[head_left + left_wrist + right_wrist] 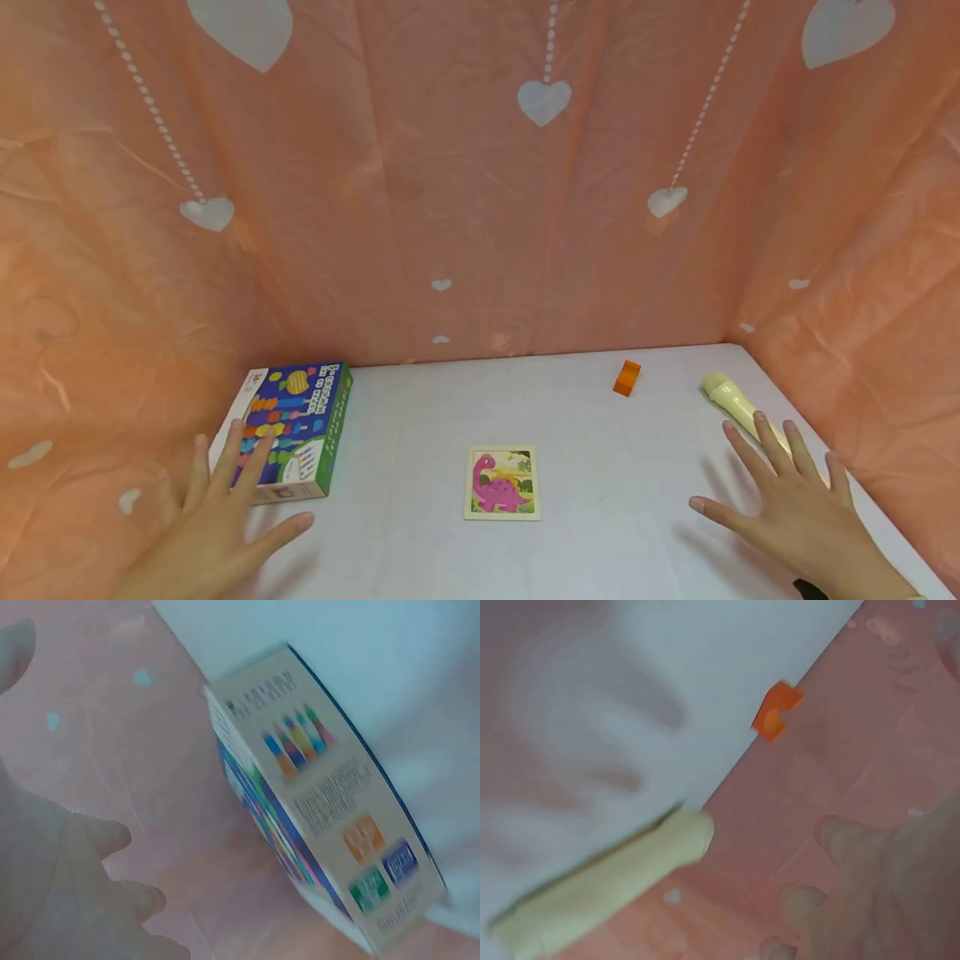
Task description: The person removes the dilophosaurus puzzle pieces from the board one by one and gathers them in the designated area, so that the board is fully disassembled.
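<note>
My left hand is held with its fingers spread over the near edge of a blue and green toy box, holding nothing. The box's end panel shows in the left wrist view. On the right, my right hand also has spread fingers and nothing in it. Its fingertips overlap a pale yellow flashlight in the head view. Between the hands lies a square picture puzzle with a pink dinosaur in a light frame. Farther back sits a small orange block, whose notched side appears in the right wrist view.
A white table surface carries these things. Peach-coloured cloth printed with white hearts hangs behind it and along both sides. The flashlight lies close to the right edge, the toy box at the left edge.
</note>
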`<state>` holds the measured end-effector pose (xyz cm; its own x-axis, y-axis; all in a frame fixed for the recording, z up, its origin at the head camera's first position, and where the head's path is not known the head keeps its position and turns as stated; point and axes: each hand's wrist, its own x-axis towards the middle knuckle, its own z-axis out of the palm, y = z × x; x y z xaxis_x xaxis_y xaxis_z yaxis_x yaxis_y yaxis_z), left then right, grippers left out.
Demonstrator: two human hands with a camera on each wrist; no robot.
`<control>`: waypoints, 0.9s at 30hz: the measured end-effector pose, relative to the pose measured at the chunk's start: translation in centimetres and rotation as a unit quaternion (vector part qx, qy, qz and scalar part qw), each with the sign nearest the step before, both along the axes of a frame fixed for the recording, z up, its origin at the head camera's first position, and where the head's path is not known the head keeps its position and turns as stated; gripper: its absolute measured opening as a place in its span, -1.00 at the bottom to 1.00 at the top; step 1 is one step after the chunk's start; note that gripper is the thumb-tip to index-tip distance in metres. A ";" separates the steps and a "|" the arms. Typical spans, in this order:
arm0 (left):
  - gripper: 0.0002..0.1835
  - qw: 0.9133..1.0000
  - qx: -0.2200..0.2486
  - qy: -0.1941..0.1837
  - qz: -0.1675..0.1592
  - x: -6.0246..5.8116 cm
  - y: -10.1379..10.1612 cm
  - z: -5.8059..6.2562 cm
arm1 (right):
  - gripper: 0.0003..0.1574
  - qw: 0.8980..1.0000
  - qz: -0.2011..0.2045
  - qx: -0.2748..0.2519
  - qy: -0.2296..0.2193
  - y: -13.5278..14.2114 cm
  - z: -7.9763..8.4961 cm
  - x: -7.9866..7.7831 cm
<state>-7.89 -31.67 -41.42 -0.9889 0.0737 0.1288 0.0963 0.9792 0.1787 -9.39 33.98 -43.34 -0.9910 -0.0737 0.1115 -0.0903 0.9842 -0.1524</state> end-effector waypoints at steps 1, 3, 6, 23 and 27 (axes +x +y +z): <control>0.30 1.000 0.003 0.000 -0.005 -0.1 0.6 0.0 | 0.45 1.000 0.005 -0.004 0.004 -0.5 -0.1 -0.1; 0.30 1.000 0.015 0.002 -0.019 -0.5 1.9 -0.1 | 0.45 1.000 0.014 -0.012 0.008 -1.7 -0.3 -0.4; 0.30 0.999 0.028 0.004 -0.037 -1.2 4.2 -0.4 | 0.43 0.999 0.029 -0.032 0.003 -3.9 -0.4 -1.0; 0.07 0.979 0.126 -0.067 -0.146 -6.9 16.7 -4.2 | 0.10 0.978 0.165 -0.129 -0.007 -17.9 -1.7 -5.4; -0.19 0.977 0.132 -0.059 -0.158 -8.4 18.2 -4.3 | -0.10 0.969 0.200 -0.145 -0.028 -19.8 -1.9 -6.2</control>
<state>-16.29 -13.45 -45.72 -0.9311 0.3580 0.0705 0.3501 0.8223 0.4486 -15.55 14.21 -45.25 -0.8948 -0.4269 0.1311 -0.4390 0.7868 -0.4339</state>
